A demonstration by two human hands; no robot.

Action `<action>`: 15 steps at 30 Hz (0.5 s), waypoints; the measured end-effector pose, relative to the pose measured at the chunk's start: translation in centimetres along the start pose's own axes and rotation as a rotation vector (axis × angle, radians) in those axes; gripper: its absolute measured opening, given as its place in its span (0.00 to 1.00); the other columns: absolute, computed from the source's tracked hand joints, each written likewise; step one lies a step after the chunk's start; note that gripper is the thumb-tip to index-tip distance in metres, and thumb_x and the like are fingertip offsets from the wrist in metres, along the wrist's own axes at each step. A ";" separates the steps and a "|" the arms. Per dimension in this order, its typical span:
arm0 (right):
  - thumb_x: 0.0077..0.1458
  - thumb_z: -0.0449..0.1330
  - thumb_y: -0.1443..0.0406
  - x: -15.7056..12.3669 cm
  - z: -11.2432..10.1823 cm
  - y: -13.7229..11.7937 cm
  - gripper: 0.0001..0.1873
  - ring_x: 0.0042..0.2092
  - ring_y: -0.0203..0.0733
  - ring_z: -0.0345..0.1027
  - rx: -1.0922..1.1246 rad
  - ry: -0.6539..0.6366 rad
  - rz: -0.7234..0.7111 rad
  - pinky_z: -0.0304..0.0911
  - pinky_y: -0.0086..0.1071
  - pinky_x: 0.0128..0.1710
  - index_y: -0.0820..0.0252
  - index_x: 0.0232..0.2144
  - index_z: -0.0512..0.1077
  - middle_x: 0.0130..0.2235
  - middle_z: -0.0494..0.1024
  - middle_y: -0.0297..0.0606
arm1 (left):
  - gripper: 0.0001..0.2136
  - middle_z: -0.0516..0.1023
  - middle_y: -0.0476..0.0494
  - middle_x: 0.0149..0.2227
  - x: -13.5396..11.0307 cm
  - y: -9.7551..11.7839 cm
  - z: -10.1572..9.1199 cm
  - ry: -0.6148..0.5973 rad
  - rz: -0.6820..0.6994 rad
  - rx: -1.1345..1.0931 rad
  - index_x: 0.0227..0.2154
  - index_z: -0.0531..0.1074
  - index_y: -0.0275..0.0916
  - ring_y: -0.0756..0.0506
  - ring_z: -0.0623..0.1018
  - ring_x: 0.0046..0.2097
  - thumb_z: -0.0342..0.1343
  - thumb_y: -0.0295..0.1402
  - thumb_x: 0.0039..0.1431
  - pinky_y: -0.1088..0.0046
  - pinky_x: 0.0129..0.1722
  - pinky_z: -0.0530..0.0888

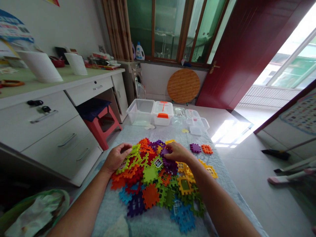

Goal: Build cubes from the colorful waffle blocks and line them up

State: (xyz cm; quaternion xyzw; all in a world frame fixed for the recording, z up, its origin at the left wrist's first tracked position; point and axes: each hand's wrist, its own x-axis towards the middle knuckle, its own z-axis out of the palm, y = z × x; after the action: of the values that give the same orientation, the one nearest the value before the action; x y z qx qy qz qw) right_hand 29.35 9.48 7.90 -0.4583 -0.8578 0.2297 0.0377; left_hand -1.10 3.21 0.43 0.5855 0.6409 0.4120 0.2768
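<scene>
A heap of flat, toothed plastic building tiles [158,179] in orange, green, purple, blue, red and yellow lies on a pale quilted cloth [158,223]. My left hand [118,157] rests on the heap's left edge, fingers curled round a lime-green tile [133,153]. My right hand [176,152] sits at the heap's top, fingers pinched on a purple tile [165,151]. A loose purple tile [195,147] and an orange tile [206,149] lie apart to the right.
Clear plastic boxes [140,112], one with an orange latch [163,113], stand at the cloth's far end. A white desk with drawers [49,128] and a red stool [101,125] are on the left. A green bag [32,210] sits at bottom left; broom handles [291,154] lie right.
</scene>
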 end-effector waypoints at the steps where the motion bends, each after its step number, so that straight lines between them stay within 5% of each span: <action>1: 0.46 0.59 0.64 0.0 -0.1 0.0 0.09 0.30 0.36 0.64 -0.001 -0.011 -0.001 0.51 0.28 0.28 0.62 0.31 0.75 0.31 0.77 0.38 | 0.18 0.80 0.44 0.39 0.0 0.1 0.0 0.002 -0.001 0.004 0.39 0.74 0.39 0.41 0.77 0.44 0.55 0.47 0.54 0.65 0.49 0.70; 15: 0.41 0.62 0.63 0.9 0.0 -0.2 0.17 0.36 0.43 0.68 -0.097 -0.009 -0.024 0.55 0.30 0.32 0.63 0.37 0.74 0.37 0.78 0.44 | 0.18 0.81 0.43 0.38 0.1 -0.4 0.1 0.008 0.002 -0.036 0.38 0.75 0.38 0.41 0.79 0.43 0.57 0.48 0.52 0.66 0.46 0.73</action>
State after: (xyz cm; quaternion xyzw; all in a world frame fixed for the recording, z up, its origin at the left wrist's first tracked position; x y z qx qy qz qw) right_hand 28.66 10.09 7.82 -0.4482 -0.8735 0.1895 0.0143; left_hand -1.24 3.30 0.01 0.5796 0.6337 0.4261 0.2846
